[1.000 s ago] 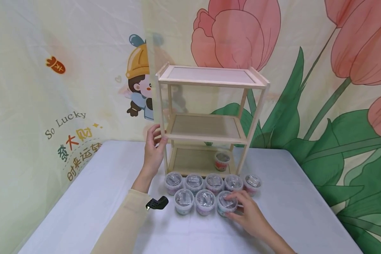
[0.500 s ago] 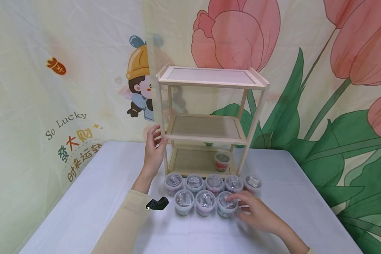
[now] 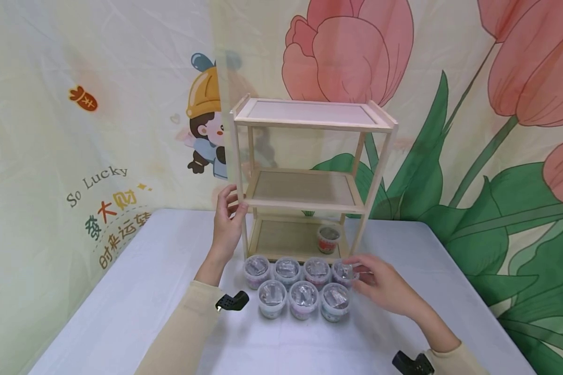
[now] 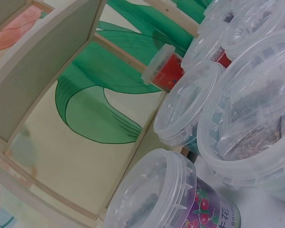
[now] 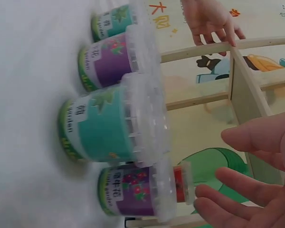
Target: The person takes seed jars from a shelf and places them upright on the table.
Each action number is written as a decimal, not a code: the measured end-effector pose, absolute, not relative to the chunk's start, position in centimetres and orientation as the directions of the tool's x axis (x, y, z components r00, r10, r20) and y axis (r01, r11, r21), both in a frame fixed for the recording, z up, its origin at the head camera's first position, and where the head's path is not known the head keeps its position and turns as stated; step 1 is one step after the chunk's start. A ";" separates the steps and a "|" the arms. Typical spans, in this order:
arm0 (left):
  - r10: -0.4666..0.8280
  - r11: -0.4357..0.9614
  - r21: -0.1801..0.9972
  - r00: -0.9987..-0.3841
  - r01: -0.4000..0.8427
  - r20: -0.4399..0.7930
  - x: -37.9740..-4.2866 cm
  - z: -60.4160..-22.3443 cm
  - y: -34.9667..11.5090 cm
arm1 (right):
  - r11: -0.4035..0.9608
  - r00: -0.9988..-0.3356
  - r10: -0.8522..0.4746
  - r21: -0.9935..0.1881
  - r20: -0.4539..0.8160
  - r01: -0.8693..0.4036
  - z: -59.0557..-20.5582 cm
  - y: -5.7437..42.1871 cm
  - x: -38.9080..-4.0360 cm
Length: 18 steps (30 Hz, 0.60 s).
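Note:
A three-tier wooden shelf (image 3: 305, 206) stands at the back of the table. My left hand (image 3: 227, 224) grips its left front post near the middle tier, thumb in front. My right hand (image 3: 384, 286) is beside the back row's right-hand lidded plastic tub (image 3: 342, 273). In the right wrist view its fingers (image 5: 247, 185) are spread and hold nothing. The rightmost back tub seen earlier is hidden behind this hand. A front row of three tubs ends in a teal-labelled one (image 5: 102, 124). One red-labelled tub (image 3: 328, 240) sits on the bottom tier, toward the right.
White cloth (image 3: 281, 349) covers the table. The tubs stand close together right against the shelf's front edge. A printed curtain (image 3: 450, 130) with tulips hangs behind. Black wrist devices (image 3: 232, 300) are on both sleeves.
My right hand has left the front row's right-hand tub, which stays in place, and moved up and right toward the back row's right end. My left hand has not moved.

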<state>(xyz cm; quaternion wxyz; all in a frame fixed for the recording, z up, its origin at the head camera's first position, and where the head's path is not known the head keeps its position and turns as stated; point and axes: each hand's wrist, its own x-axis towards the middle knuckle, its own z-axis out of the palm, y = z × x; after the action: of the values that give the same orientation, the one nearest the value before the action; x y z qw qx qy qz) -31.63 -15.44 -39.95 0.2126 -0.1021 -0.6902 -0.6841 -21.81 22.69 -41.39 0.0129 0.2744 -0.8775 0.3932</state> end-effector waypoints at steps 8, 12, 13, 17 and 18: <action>-0.151 0.037 0.905 -0.893 0.423 0.423 -31.7 -40.2 -15.5 | 0.541 -0.826 -0.450 -0.632 0.339 -0.554 -40.8 20.7 -24.9; -0.145 0.039 0.904 -0.893 0.425 0.426 -31.6 -40.1 -15.5 | 0.547 -0.817 -0.442 -0.610 0.370 -0.573 -40.9 19.8 -26.5; -0.146 0.040 0.903 -0.892 0.428 0.429 -31.6 -40.1 -15.5 | 0.555 -0.818 -0.437 -0.603 0.374 -0.573 -41.0 19.6 -26.9; -0.147 0.044 0.900 -0.889 0.433 0.434 -31.6 -40.1 -15.5 | 0.612 -0.835 -0.406 -0.569 0.370 -0.550 -41.3 18.8 -28.4; -0.147 0.045 0.900 -0.888 0.434 0.436 -31.6 -40.1 -15.5 | 0.625 -0.838 -0.401 -0.558 0.370 -0.546 -41.4 18.6 -28.8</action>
<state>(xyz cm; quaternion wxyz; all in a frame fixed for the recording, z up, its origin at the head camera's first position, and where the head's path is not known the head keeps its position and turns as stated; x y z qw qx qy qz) -31.62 -15.49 -40.13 0.2126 -0.1041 -0.6907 -0.6833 -28.77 18.61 -41.44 0.1056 0.2646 -0.8952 0.3426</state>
